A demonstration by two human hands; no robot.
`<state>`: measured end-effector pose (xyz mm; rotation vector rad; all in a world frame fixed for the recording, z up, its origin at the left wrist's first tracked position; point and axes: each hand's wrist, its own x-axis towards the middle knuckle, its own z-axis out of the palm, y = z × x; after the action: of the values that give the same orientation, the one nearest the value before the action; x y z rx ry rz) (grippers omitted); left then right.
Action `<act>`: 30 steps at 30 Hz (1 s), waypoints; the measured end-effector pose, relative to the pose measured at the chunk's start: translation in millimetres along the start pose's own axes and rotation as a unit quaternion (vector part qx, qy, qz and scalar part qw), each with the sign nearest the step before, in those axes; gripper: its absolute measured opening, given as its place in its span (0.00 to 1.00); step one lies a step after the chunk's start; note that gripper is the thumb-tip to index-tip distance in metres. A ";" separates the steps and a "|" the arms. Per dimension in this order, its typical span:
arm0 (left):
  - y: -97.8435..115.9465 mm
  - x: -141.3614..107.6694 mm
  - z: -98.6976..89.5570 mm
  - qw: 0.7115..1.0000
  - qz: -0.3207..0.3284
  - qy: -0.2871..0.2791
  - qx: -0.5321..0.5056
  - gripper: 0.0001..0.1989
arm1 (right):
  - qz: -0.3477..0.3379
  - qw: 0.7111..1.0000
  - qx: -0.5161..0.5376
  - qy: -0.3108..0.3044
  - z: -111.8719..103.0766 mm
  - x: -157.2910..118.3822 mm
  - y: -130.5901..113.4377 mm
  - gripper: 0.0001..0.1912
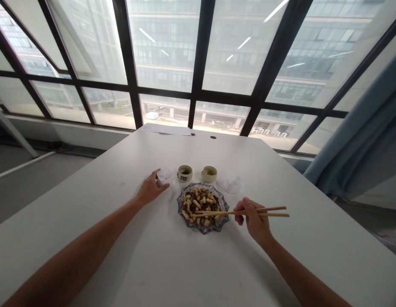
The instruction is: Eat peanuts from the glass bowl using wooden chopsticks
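In my right hand (254,219) is a pair of wooden chopsticks (275,212), their tips over the nuts and seeds in a scalloped glass bowl (204,230). The bowl is filled with what look like peanuts (202,199) mixed with dark seeds. My left hand (150,189) grips a small white cup (166,175) at its left side, thumb in front and fingers behind. Just behind the bowl stand two small pale-green cups: one with dark lettering (184,177) and dark contents, the other (209,177) to its right, its contents hard to make out.
A crumpled clear plastic piece (233,184) lies right of the cups on the white table (172,264). Paper sheets (167,129) rest at the far edge, near two round holes. Large windows stand beyond, and a blue curtain (354,128) hangs at right.
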<state>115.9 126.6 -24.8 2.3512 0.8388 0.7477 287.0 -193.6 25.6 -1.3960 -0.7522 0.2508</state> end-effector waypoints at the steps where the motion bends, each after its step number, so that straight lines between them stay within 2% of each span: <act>1: -0.3 0.0 0.2 1.000 0.000 0.001 0.000 0.42 | 0.014 1.000 -0.003 -0.025 1.5 -1.4 -1.3 0.30; 5: -2.1 0.7 0.6 1.000 0.002 -0.002 0.004 0.42 | 0.022 0.993 -0.065 -0.093 5.0 -5.4 -1.1 0.29; 9: -3.3 1.2 1.0 1.000 0.005 -0.002 0.005 0.42 | -0.012 0.983 -0.146 -0.113 2.6 -4.8 6.6 0.27; 13: -4.5 1.2 1.9 1.000 0.009 0.004 0.010 0.41 | -0.022 0.984 -0.160 -0.069 -2.6 2.9 9.6 0.25; 18: -6.1 1.7 3.2 1.000 0.012 0.006 0.015 0.41 | -0.003 0.997 -0.081 0.013 -16.8 22.1 -8.8 0.30; 20: -6.0 1.7 3.1 1.000 0.011 0.004 0.014 0.42 | 0.030 0.998 -0.061 -0.004 -23.9 28.3 -16.7 0.32; 24: -4.4 1.1 1.9 1.000 0.006 0.002 0.009 0.42 | 0.102 0.988 -0.066 -0.091 -25.7 29.0 -20.4 0.31; 27: -3.2 0.9 0.8 1.000 0.004 0.000 0.010 0.41 | 0.094 0.985 -0.073 -0.125 -13.5 21.3 -12.6 0.30; 30: -2.2 1.1 0.3 1.000 0.006 -0.001 0.015 0.41 | 0.051 0.990 -0.074 -0.113 0.7 13.1 -2.3 0.29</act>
<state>115.9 128.8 -26.0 2.3855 0.8402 0.7423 295.7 -185.9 32.0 -1.5653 -0.9026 0.4465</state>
